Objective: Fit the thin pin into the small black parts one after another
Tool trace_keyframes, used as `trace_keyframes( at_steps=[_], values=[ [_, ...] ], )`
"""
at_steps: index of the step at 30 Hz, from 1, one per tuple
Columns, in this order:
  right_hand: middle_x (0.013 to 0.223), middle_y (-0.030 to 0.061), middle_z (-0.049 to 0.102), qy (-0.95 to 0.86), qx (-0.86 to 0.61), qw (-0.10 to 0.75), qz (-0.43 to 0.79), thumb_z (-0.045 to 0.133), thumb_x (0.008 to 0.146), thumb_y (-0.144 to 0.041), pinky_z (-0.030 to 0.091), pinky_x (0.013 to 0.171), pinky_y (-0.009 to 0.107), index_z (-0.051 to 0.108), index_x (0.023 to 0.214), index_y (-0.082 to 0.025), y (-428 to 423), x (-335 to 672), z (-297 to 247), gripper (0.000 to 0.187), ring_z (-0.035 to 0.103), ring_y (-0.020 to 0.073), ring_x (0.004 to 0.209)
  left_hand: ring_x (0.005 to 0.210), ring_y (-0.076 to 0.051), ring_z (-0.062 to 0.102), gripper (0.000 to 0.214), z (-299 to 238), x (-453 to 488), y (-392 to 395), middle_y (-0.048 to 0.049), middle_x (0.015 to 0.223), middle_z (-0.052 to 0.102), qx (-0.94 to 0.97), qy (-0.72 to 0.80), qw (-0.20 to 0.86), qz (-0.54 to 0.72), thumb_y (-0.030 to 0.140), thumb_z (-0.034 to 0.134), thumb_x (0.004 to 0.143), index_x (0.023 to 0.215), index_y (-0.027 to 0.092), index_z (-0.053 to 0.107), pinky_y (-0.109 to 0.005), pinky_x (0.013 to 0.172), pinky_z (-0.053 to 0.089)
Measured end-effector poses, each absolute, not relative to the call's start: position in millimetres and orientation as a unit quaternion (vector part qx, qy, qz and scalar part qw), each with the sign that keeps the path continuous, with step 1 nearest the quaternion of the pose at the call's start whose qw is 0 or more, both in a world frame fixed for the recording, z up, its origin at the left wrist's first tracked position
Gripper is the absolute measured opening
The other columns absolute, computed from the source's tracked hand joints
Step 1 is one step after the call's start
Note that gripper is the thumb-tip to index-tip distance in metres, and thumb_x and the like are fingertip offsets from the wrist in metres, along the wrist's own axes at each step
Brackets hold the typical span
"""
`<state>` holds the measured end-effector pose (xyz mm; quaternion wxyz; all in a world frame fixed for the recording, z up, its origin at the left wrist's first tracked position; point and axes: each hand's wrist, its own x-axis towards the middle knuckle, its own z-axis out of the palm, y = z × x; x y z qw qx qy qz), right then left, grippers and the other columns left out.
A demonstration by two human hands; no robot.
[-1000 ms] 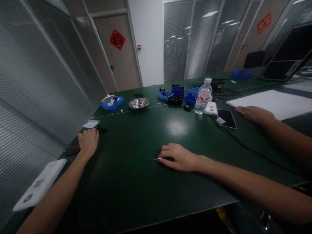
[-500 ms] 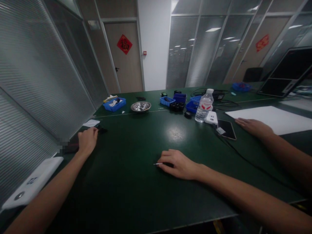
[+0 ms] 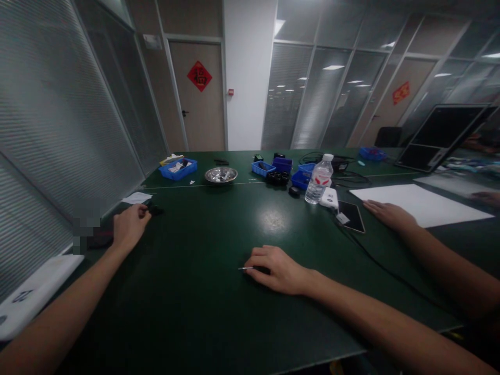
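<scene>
My left hand [image 3: 128,228] lies far left on the green table [image 3: 203,312], its fingers curled around a small black part [image 3: 155,211] that sticks out past the fingertips. A dark flat thing [image 3: 99,239] lies just left of that hand. Near the middle of the table, my right hand [image 3: 275,268] is closed over a thin dark tool [image 3: 250,269]; its fine metal tip points left and rests on the table.
Another person's hand [image 3: 386,213] lies flat at the right, beside a phone [image 3: 351,216] and a white sheet [image 3: 422,204]. Further back stand a water bottle [image 3: 317,179], blue bins [image 3: 177,169], a metal bowl [image 3: 221,174] and a cable [image 3: 375,260]. A white box [image 3: 31,297] sits near left.
The view has tilted upward, so everything sits lower and further left in the picture. Both my hands stay almost where they were and keep their grips.
</scene>
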<state>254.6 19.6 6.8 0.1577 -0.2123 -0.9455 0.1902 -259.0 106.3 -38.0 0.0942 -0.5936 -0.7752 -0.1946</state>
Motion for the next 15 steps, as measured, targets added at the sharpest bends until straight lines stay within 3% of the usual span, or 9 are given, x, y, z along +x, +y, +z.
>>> trace_keyframes(
  at_steps=[4, 8, 15],
  values=[
    [0.103, 0.0043, 0.066, -0.944, -0.214, 0.154, 0.196, 0.05, 0.107, -0.035, 0.045, 0.08, 0.03, 0.069, 0.115, -0.019, 18.4, 253.8, 10.0, 0.026, 0.061, 0.0156, 0.089, 0.107, -0.032, 0.064, 0.036, -39.1, -257.7, 106.5, -0.0161, 0.119, 0.069, -0.584, -0.768, 0.145, -0.218, 0.037, 0.05, 0.095, 0.119, 0.016, 0.066, -0.039, 0.087, 0.043],
    [0.1, 0.0042, 0.066, -0.945, -0.214, 0.154, 0.194, 0.05, 0.107, -0.034, 0.045, 0.08, 0.03, 0.069, 0.113, -0.019, 17.6, 253.0, 11.8, 0.025, 0.061, 0.0154, 0.087, 0.114, -0.033, 0.061, 0.039, -39.5, -257.1, 105.9, -0.017, 0.128, 0.065, -0.585, -0.767, 0.17, -0.2, 0.035, 0.041, 0.099, 0.122, 0.016, 0.068, -0.041, 0.09, 0.044],
    [0.101, 0.0052, 0.065, -0.947, -0.213, 0.152, 0.186, 0.048, 0.108, -0.034, 0.045, 0.079, 0.03, 0.069, 0.114, -0.019, 17.4, 252.5, 9.4, 0.027, 0.061, 0.016, 0.088, 0.11, -0.037, 0.061, 0.049, -42.8, -259.3, 104.2, -0.02, 0.124, 0.066, -0.601, -0.767, 0.161, -0.158, 0.033, 0.035, 0.101, 0.13, 0.015, 0.069, -0.046, 0.089, 0.045]
  ],
)
